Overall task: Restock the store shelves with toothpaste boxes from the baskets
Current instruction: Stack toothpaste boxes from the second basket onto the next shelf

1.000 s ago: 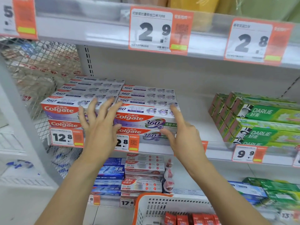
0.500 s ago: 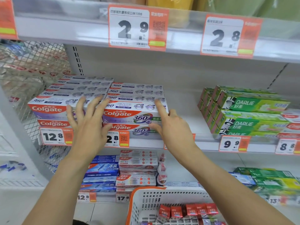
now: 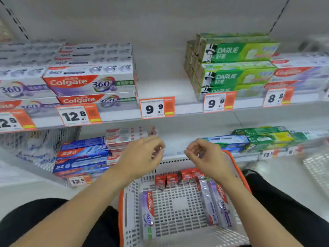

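Fingers on both hands hang loosely curled and hold nothing. Left hand (image 3: 142,155) and right hand (image 3: 204,155) are raised side by side, apart from each other, above the far end of the basket (image 3: 122,211); neither touches anything. Both forearms reach forward from the lower corners of the head view, with dark-clad knees either side of the basket.

Basket: white perforated plastic, orange rim, set between the knees in front of the shelving. Contents: one Colgate box (image 3: 148,214) lying lengthwise against the left wall; two more boxes (image 3: 218,205) lengthwise against the right wall; a row of small red boxes (image 3: 178,177) along the far wall. Its centre floor is bare.

Upper shelf (image 3: 187,108): Colgate stacks (image 3: 89,81) at left behind a 12.8 tag (image 3: 78,114); a gap above a 9.9 tag (image 3: 156,107); green Darlie stacks (image 3: 231,65) to the right; further Colgate boxes at far right, blurred.

Lower shelf: blue boxes (image 3: 81,157) at left, red-and-white boxes behind the left hand, blue and green boxes at right.
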`<state>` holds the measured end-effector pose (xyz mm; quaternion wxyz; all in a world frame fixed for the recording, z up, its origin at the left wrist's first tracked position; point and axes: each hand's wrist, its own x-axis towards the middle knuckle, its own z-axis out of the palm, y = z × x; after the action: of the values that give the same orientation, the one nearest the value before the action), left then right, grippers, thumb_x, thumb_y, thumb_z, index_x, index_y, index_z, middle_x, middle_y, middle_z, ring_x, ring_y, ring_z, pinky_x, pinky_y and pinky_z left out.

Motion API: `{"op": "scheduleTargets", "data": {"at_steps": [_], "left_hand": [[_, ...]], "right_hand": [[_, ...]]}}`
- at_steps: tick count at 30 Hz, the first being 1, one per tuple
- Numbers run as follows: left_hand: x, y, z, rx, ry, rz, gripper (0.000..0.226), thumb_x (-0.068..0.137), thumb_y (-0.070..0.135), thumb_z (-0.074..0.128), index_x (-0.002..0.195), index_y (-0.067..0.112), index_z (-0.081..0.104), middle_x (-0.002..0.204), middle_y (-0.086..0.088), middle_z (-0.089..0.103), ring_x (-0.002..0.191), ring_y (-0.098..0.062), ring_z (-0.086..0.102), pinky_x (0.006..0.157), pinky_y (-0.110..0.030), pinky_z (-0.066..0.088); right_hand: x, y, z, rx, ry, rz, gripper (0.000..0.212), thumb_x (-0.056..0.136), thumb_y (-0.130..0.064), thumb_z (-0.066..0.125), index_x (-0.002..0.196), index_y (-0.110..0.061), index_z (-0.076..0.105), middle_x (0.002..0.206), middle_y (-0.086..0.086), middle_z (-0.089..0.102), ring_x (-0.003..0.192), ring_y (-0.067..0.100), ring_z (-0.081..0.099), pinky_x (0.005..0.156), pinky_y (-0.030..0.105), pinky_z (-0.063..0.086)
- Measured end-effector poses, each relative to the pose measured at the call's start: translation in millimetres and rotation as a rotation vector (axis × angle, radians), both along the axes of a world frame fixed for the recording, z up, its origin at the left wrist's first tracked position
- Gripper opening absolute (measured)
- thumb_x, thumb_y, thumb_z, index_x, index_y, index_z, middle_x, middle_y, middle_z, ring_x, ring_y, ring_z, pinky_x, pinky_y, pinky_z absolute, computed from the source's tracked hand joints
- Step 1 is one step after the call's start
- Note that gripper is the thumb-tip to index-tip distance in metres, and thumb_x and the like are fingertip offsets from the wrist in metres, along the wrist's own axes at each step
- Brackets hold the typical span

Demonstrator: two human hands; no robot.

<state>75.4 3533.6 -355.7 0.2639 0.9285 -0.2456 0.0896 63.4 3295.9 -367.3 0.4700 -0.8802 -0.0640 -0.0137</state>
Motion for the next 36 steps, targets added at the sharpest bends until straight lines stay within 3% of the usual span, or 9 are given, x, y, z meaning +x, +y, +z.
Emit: {"op": "scheduleTargets", "data": {"at_steps": [7,10,12,15,18,23,25,31,36], "left_hand": [[-44.5,-77.6,-155.1,0.172,0.784,-0.038,0.011,0.093,0.024,0.058,0.092,0.016,0.066,0.087,0.0,0.069,0.081,-0.022,0.064,0.076,-0.04,0.054],[-76.8,-94.4,-211.4,0.079,1.037,0.051,0.009,0.094,0.024,0.064,0.095,0.016,0.062,0.09,-0.001,0.064,0.085,-0.025,0.064,0.081,-0.041,0.054],[-91.3,-106.8,-232.1,0.019,1.152,0.078,0.008,0.095,0.02,0.065,0.098,0.014,0.061,0.095,-0.005,0.062,0.086,-0.025,0.064,0.083,-0.038,0.054],[-96.7,-123.0,-250.9,-0.061,1.242,0.086,0.004,0.095,0.009,0.063,0.096,0.011,0.06,0.097,-0.005,0.061,0.08,-0.011,0.059,0.092,-0.036,0.052],[-88.6,-133.4,-264.6,-0.067,1.256,0.178,0.007,0.092,0.019,0.069,0.096,0.017,0.063,0.09,0.003,0.063,0.082,-0.014,0.061,0.077,-0.028,0.05],[-74.8,-144.1,-277.1,-0.287,1.465,0.357,0.036,0.083,0.048,0.074,0.104,0.021,0.061,0.104,0.003,0.067,0.098,-0.017,0.067,0.085,-0.032,0.054],[-72.3,-147.6,-277.1,-0.504,1.651,0.436,0.047,0.081,0.049,0.077,0.114,0.02,0.06,0.11,0.0,0.068,0.101,-0.017,0.067,0.088,-0.037,0.057],[-76.6,-132.0,-294.3,-0.48,1.572,0.568,0.028,0.085,0.03,0.078,0.11,0.024,0.067,0.112,-0.002,0.07,0.105,-0.024,0.066,0.097,-0.047,0.053],[-92.3,-93.1,-299.0,-0.473,1.627,0.709,0.03,0.087,0.035,0.075,0.11,0.019,0.065,0.112,-0.007,0.07,0.102,-0.028,0.067,0.094,-0.048,0.055]], "right_hand": [[-41.5,-95.6,-167.8,-0.285,0.575,-0.111,0.015,0.084,-0.017,0.076,0.092,-0.013,0.065,0.082,0.005,0.066,0.081,0.026,0.062,0.074,0.032,0.045],[-75.3,-112.2,-221.8,-0.412,0.732,-0.233,0.068,0.086,-0.026,0.067,0.145,-0.003,0.042,0.143,0.021,0.048,0.122,0.035,0.054,0.098,0.034,0.043],[-92.4,-111.4,-238.5,-0.45,0.788,-0.278,0.091,0.086,-0.044,0.059,0.154,0.0,0.017,0.15,0.024,0.037,0.127,0.038,0.049,0.101,0.037,0.042],[-92.7,-104.7,-242.7,-0.553,0.778,-0.393,0.08,0.092,-0.026,0.057,0.15,0.007,0.013,0.14,0.026,0.043,0.127,0.038,0.046,0.105,0.042,0.041],[-85.5,-98.1,-249.7,-0.674,0.849,-0.35,0.078,0.085,-0.035,0.068,0.139,0.007,0.032,0.135,0.025,0.045,0.124,0.036,0.048,0.103,0.041,0.043],[-78.3,-90.8,-258.1,-0.47,0.931,-0.304,0.062,0.058,-0.054,0.083,0.099,-0.012,0.065,0.09,0.005,0.069,0.081,0.023,0.069,0.062,0.027,0.05],[-75.1,-84.4,-256.1,-0.382,0.984,-0.185,0.054,0.054,-0.051,0.084,0.09,-0.014,0.069,0.079,0.0,0.069,0.072,0.018,0.066,0.059,0.027,0.051],[-79.7,-77.8,-265.9,0.031,1.149,0.012,0.053,0.068,-0.013,0.091,0.113,-0.013,0.061,0.092,0.002,0.065,0.079,0.016,0.062,0.084,0.034,0.059],[-79.6,-63.1,-293.2,-0.371,0.908,-0.151,0.067,0.076,-0.028,0.079,0.132,-0.013,0.046,0.127,0.008,0.049,0.111,0.026,0.057,0.095,0.04,0.052]]}}
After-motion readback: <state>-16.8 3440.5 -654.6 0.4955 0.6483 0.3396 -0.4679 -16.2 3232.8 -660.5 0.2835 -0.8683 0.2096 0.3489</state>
